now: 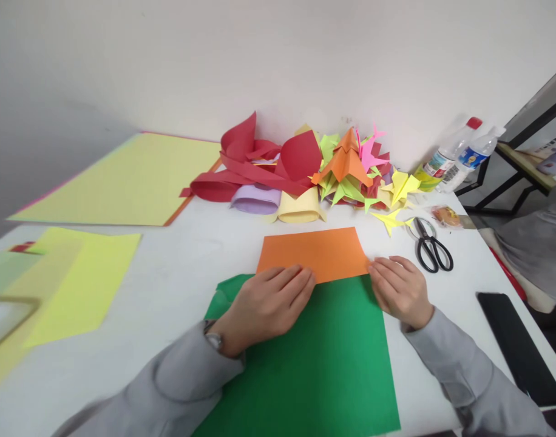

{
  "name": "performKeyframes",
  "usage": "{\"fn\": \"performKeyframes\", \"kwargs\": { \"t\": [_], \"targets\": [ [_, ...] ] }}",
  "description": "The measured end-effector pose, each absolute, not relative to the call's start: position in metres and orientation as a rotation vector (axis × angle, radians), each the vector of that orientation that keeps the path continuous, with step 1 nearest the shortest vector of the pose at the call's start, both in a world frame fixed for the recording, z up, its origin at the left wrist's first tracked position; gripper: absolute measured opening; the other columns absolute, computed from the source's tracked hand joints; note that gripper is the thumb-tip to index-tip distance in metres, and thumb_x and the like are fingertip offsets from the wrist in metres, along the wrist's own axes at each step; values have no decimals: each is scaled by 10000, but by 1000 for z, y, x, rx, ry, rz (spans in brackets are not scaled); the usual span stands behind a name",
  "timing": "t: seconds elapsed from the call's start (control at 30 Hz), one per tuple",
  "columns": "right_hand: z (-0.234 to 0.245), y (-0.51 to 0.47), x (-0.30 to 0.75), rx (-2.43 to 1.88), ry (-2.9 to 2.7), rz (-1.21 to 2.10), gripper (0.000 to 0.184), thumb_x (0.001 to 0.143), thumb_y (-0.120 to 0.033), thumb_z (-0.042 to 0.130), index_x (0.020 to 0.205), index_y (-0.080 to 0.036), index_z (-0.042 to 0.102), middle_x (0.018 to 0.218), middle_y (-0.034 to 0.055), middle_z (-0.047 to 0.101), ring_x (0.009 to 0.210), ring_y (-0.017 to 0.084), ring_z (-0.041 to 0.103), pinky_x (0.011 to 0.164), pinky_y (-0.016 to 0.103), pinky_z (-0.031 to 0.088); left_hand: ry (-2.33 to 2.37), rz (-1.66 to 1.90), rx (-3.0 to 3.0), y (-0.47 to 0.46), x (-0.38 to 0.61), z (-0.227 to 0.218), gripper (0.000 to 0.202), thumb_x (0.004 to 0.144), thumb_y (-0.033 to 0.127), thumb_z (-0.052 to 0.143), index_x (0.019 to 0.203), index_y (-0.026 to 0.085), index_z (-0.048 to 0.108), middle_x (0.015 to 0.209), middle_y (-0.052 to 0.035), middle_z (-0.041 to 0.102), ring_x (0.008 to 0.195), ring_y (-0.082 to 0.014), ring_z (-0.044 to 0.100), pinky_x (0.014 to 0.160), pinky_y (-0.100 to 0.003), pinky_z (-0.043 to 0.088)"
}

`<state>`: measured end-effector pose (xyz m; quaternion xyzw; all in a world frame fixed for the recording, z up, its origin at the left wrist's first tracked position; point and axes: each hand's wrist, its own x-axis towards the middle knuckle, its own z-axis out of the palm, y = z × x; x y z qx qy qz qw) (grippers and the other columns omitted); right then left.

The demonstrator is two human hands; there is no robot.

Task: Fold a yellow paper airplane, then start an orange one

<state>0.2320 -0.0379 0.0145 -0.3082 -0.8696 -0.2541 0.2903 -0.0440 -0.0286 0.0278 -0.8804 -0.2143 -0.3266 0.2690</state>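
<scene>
Orange paper (318, 249), one piece. Plain face, oblong, wider than deep, long edges running crosswise. Extends beyond the left hand (271, 303), whose fingers cover part of its near edge; near right corner at the fingertips of the right hand (400, 288).

Your left arm in its long grey fabric sleeve (169, 376) reaches forward; your bare left hand (271, 306) faces palm down, fingers together and bent. Your right arm, likewise sleeved (464, 370), angles inward, the bare right hand's (402, 288) fingers curling leftward. Both thumbs are hidden.
</scene>
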Motion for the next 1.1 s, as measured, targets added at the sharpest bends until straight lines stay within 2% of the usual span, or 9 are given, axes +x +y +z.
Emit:
{"fn": "performKeyframes", "kwargs": {
  "t": [0.33,0.4,0.5,0.57,0.7,0.83,0.97,1.1],
  "targets": [
    [14,-29,247,-926,-2200,-682,203,848,-59,594,1022,-121,678,869,101,767,870,204,711,794,335,514,-609,-861,-2337,-23,-53,25,166,908,69,491,947,116,645,865,-88,748,775,-188,703,642,-308,545],
    [15,-31,244,-930,-2184,-640,223,857,-64,597,1064,-107,667,926,120,765,952,221,703,826,347,517,-599,-851,-2345,-25,-51,25,168,915,78,488,941,117,649,869,-87,748,785,-189,701,643,-307,543],
    [16,-39,232,-857,-2296,-552,255,899,-183,606,1132,-85,647,1054,156,746,1107,265,654,879,395,519,-576,-853,-2376,-29,-45,25,189,930,89,469,928,122,654,863,-74,752,791,-189,700,640,-302,541],
    [15,-42,223,-801,-2392,-540,236,924,-203,581,1121,-100,659,1098,144,741,1129,269,641,915,423,511,-562,-866,-2410,-31,-41,23,197,935,90,463,937,122,658,863,-74,750,801,-191,698,642,-305,540],
    [12,-44,215,-780,-2424,-546,243,928,-52,493,1059,-124,685,1078,106,753,1105,233,648,932,416,506,-674,-797,-2462,-32,-36,16,196,922,74,481,961,110,670,923,-106,738,871,-219,693,724,-347,550],
    [11,-46,211,-733,-2444,-565,209,927,-53,507,1006,-98,695,1031,109,759,1040,240,671,915,414,519,-771,-748,-2480,-37,-26,11,175,914,101,519,947,117,690,1017,-119,734,971,-275,675,867,-449,536],
    [13,-51,203,-632,-2457,-546,189,928,-65,517,981,-76,699,981,116,760,992,240,685,911,421,527,-644,-825,-2505,-45,-16,9,221,928,93,477,952,102,697,1008,-135,735,970,-262,672,837,-420,543],
    [15,-54,202,-631,-2441,-558,230,947,-75,479,971,-100,707,971,96,768,975,221,689,904,405,536,-594,-871,-2519,-48,-16,8,216,919,90,487,859,99,695,990,-132,738,953,-268,678,802,-416,547]
  ]
}}
